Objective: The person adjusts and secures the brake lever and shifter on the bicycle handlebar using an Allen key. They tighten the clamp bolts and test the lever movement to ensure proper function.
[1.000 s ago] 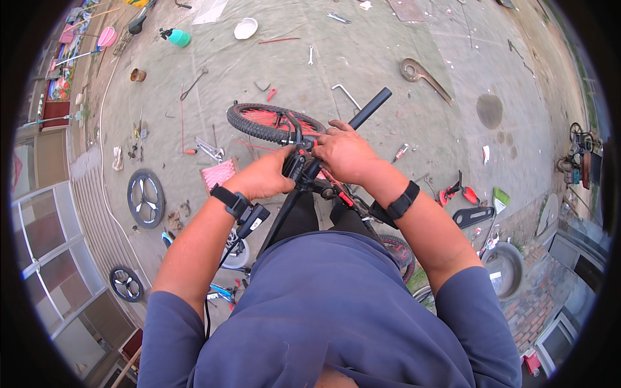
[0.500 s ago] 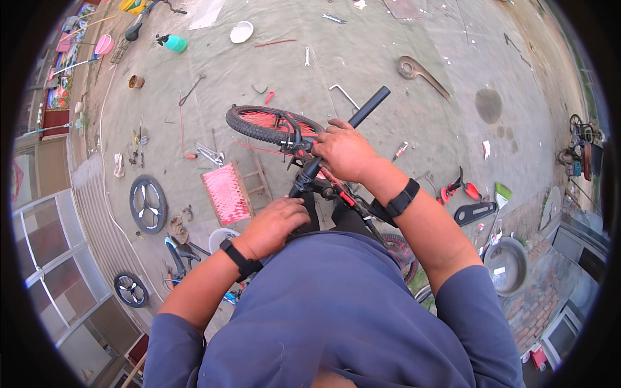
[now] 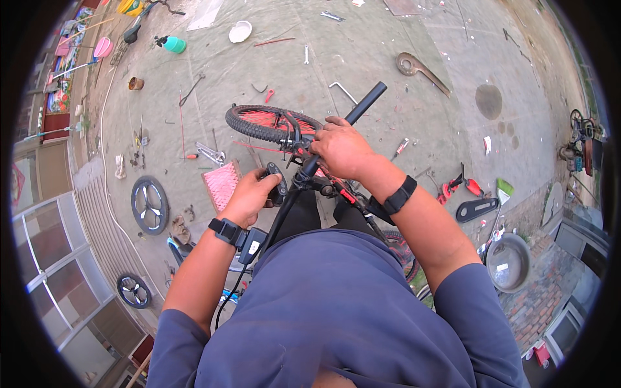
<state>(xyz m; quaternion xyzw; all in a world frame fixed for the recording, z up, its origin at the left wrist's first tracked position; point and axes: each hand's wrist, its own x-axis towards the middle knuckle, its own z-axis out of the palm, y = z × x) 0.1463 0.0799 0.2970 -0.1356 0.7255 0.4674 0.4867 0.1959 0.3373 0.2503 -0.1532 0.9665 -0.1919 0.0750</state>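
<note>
A bicycle with a black handlebar [image 3: 369,103] stands in front of me, its red-spoked front wheel [image 3: 259,124] turned to the left. My right hand [image 3: 343,150] is closed over the handlebar near its middle, fingers bent round the bar. Between the thumb and fingers of my left hand [image 3: 249,197] is a black folding multi-tool [image 3: 277,184], held upright just left of the bar. No blade or key can be made out sticking from it. The stem and clamp [image 3: 310,179] sit between my two hands. Part of the red and black frame [image 3: 349,197] is hidden under my right arm.
A small stool with a pink patterned seat [image 3: 221,184] stands left of the bicycle. Wrenches [image 3: 210,154], a hex key [image 3: 343,92], a screwdriver [image 3: 401,149] and a black crank-like part [image 3: 477,210] lie around. A grey basin [image 3: 508,263] is at right, spoked wheels [image 3: 149,205] at left.
My left hand has come up and forward from beside the bar's near end, and the black multi-tool now shows in it. My right hand stays on the handlebar, which has shifted slightly.
</note>
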